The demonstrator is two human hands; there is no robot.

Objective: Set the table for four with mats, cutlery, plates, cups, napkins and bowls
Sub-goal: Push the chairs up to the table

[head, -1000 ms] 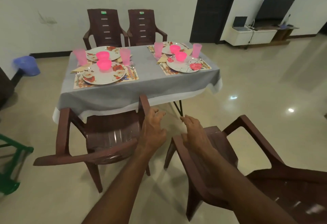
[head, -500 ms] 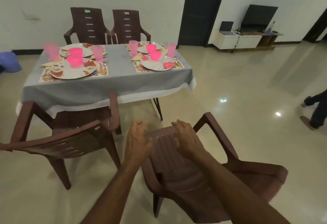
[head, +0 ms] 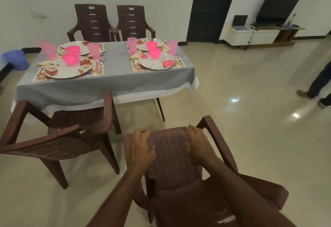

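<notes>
Both hands now lower onto the chair back, left hand [head: 142, 148] and right hand [head: 198, 143] curling fingers over the top edge of the brown chair [head: 172, 157], gripping it, set desk [head: 107, 81] well ahead, plates, pink cups and bowls upon it

Grey tablecloth [head: 111, 81], pink cups [head: 132, 45], floral plates [head: 68, 69], brown chair [head: 172, 157]

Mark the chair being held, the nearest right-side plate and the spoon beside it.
chair [head: 172, 155], head view, on the backrest between the hands.
plate [head: 157, 63], head view, on its bare white centre.
spoon [head: 176, 55], head view, on its bowl.
</notes>
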